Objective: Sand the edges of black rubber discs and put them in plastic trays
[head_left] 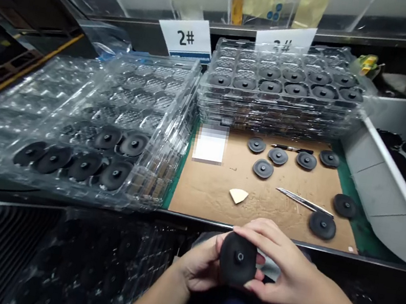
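Observation:
A black rubber disc [238, 259] with a small central hub is held up in front of me, pinched between both hands. My left hand [199, 267] cups its left edge from below, and my right hand [281, 266] grips the right edge and top. Both hands are just below the front edge of a tan cardboard mat [195, 197]. Several similar black discs [322, 225] lie on the mat. A steel utility knife [305, 202] and a cream triangular piece [238, 196] rest on it, close to the hands but untouched.
Stacks of clear plastic trays [75, 123] hold black discs at left, and a stack [281, 90] stands at the back behind cards marked 2# and 3#. A pen [291, 148] lies on the mat. A white bin [387, 188] with dark pieces stands at right.

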Demonstrator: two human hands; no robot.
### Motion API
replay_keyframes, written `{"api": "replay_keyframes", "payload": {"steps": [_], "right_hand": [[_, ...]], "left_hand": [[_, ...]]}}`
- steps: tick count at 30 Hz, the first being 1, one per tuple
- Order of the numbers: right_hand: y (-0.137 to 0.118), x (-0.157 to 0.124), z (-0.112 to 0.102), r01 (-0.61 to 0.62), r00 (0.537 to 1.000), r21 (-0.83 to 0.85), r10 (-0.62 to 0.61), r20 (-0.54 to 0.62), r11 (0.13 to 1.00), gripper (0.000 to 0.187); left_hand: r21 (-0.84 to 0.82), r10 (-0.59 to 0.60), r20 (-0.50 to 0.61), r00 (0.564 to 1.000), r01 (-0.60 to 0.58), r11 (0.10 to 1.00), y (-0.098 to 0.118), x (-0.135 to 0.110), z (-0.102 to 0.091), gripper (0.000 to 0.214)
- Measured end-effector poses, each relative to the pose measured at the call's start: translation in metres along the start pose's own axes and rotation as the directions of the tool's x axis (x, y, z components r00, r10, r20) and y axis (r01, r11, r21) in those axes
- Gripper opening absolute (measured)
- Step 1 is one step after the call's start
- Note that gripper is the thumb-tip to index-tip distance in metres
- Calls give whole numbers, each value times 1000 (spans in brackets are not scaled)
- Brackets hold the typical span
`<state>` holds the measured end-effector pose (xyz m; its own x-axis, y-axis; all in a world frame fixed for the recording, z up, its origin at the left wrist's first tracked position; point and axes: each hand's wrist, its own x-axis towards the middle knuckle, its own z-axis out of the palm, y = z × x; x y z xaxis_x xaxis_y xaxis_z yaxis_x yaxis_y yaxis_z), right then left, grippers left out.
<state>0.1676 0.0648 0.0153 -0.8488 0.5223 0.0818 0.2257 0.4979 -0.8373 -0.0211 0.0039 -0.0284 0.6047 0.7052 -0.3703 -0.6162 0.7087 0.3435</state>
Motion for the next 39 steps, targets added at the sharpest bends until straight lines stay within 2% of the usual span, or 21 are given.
{"api": "replay_keyframes", "payload": {"steps": [3, 5, 7, 8, 9, 10, 13, 16, 18, 22, 27, 33, 35, 36, 39], "right_hand": [[7, 12, 2, -39, 998, 38, 37, 51, 999, 72], [25, 23, 4, -204, 976, 3, 204, -82, 979, 62], [53, 36, 12, -407, 878, -54, 375, -297, 912, 48], [67, 43, 18, -478, 827, -77, 419, -375, 875, 44], [79, 48, 27, -516, 796, -91, 436, -420, 852, 40], [89, 53, 37, -520, 791, -96, 436, -430, 849, 37], [97, 57, 70, -448, 836, -82, 385, -392, 890, 30], [84, 49, 92, -378, 875, -59, 335, -350, 924, 25], [74, 41, 94, -383, 872, -42, 346, -346, 923, 22], [61, 28, 76, -452, 835, 17, 430, -343, 892, 24], [43, 18, 44, -461, 819, 95, 465, -336, 882, 28], [6, 7, 34, -404, 745, 295, 498, -444, 866, 21], [-9, 6, 33, -356, 748, 272, 447, -491, 894, 20], [-16, 5, 32, -317, 764, 226, 389, -515, 921, 21], [-31, 5, 31, -145, 840, 11, 129, -527, 989, 37]], "left_hand": [[-66, 81, -29, 996, -83, 994, 0, -20, -9, 64], [-115, 160, -67, 985, -167, 979, 1, -31, -10, 55], [-153, 239, -124, 963, -256, 954, 3, -39, -9, 49], [-163, 271, -158, 950, -295, 941, 4, -42, -8, 47], [-166, 297, -192, 935, -329, 930, 4, -44, -8, 47], [-166, 320, -225, 920, -360, 918, 5, -46, -8, 47], [-144, 370, -294, 881, -424, 894, 7, -48, -9, 52], [-110, 398, -311, 863, -449, 887, 9, -48, -10, 54], [-82, 416, -311, 854, -460, 884, 11, -47, -10, 56], [-20, 456, -301, 837, -484, 875, 14, -45, -8, 66], [60, 484, -279, 829, -488, 871, 18, -41, 0, 66], [141, 542, -245, 804, -523, 840, 15, -35, 18, 64], [169, 564, -242, 790, -538, 826, 13, -31, 22, 62], [186, 572, -236, 785, -542, 820, 12, -29, 22, 62], [224, 601, -196, 775, -562, 796, 8, -24, 21, 61]]}}
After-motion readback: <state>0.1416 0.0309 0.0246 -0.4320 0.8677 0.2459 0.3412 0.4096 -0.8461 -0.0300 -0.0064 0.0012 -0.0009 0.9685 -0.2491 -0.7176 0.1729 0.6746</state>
